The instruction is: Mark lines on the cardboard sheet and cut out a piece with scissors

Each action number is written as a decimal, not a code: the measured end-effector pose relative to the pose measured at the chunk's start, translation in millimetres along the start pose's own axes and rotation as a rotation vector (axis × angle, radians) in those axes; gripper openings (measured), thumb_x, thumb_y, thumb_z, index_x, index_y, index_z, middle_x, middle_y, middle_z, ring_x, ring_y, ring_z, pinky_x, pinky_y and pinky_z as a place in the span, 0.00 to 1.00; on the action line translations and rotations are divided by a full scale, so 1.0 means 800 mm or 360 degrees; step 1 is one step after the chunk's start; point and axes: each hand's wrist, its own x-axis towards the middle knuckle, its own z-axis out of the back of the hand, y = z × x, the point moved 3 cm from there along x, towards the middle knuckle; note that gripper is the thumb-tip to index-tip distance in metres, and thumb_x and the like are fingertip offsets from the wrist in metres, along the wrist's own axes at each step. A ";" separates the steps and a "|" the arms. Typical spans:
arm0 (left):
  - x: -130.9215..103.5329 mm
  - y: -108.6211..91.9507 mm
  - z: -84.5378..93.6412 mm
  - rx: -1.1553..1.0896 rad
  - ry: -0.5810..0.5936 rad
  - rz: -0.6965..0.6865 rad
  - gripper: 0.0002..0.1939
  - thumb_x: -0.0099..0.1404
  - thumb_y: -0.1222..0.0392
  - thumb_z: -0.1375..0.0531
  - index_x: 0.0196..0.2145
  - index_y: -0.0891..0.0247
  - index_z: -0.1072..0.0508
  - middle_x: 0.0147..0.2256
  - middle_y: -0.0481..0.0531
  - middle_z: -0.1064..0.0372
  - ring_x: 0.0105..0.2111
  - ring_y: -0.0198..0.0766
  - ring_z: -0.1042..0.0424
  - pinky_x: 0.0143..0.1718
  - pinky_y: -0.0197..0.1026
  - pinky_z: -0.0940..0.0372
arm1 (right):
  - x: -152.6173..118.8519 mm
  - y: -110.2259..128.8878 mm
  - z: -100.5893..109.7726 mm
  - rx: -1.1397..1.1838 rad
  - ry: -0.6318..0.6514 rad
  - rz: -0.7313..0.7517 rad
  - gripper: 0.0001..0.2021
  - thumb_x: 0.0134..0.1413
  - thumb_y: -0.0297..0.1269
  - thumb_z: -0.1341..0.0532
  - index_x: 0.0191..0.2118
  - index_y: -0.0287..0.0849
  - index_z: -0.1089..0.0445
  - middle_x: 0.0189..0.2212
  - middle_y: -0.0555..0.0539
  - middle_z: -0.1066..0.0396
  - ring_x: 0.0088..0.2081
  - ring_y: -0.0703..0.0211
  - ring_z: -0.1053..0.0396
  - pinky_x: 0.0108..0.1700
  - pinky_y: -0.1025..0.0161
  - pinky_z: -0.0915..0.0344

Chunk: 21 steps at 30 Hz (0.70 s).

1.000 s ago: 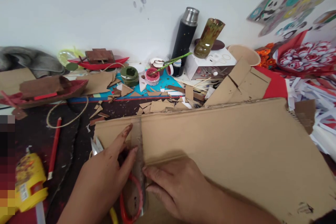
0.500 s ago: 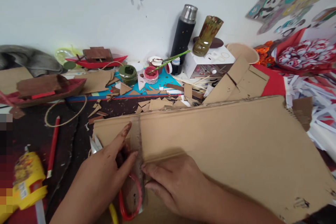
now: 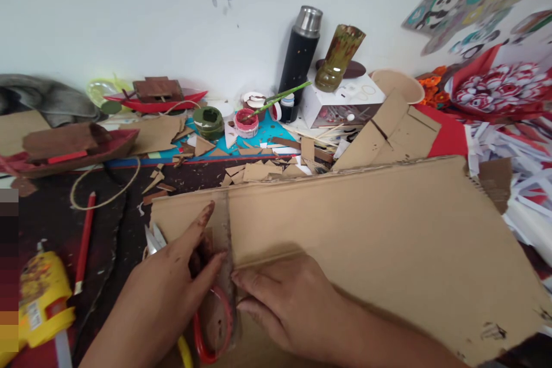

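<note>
On the cardboard point(image 3: 366, 224), your left hand point(image 3: 166, 276) lies splayed over scissors point(image 3: 199, 337); whether your right hand point(image 3: 288, 302) grips anything, I can't tell.

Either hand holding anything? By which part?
Left hand lies over the scissors, between blades and red handle; grip can't be told. Right hand rests on the cardboard; no held thing visible.

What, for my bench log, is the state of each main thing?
Scissors: blades parted, partly hidden by left hand
Cardboard sheet: lying flat, right edge ragged
Green jar: open
Pink jar: open
Black flask: capped
Red pencil: lying down
Glue gun: lying down, power unclear
</note>
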 end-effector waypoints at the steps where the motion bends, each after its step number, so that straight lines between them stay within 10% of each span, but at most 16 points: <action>1: 0.000 0.001 0.000 0.0003 -0.0003 -0.0005 0.50 0.62 0.36 0.47 0.77 0.60 0.41 0.31 0.48 0.17 0.30 0.52 0.18 0.34 0.48 0.33 | 0.000 0.000 0.000 0.0005 0.0001 0.0005 0.19 0.84 0.46 0.48 0.58 0.38 0.24 0.42 0.47 0.14 0.37 0.53 0.18 0.39 0.58 0.29; 14: -0.003 -0.002 0.001 0.0104 0.0023 -0.0062 0.47 0.66 0.40 0.49 0.78 0.61 0.42 0.36 0.53 0.16 0.31 0.53 0.18 0.37 0.48 0.31 | 0.000 -0.001 -0.003 0.0057 0.0120 -0.0102 0.18 0.82 0.46 0.45 0.58 0.41 0.23 0.41 0.45 0.13 0.37 0.52 0.16 0.41 0.59 0.24; 21: -0.008 -0.016 0.005 0.0158 0.0165 -0.0062 0.41 0.72 0.50 0.51 0.79 0.63 0.46 0.41 0.58 0.17 0.42 0.55 0.16 0.47 0.49 0.30 | 0.002 -0.013 0.009 0.0675 -0.0113 -0.0429 0.14 0.75 0.43 0.38 0.49 0.44 0.15 0.40 0.46 0.12 0.39 0.54 0.16 0.43 0.63 0.25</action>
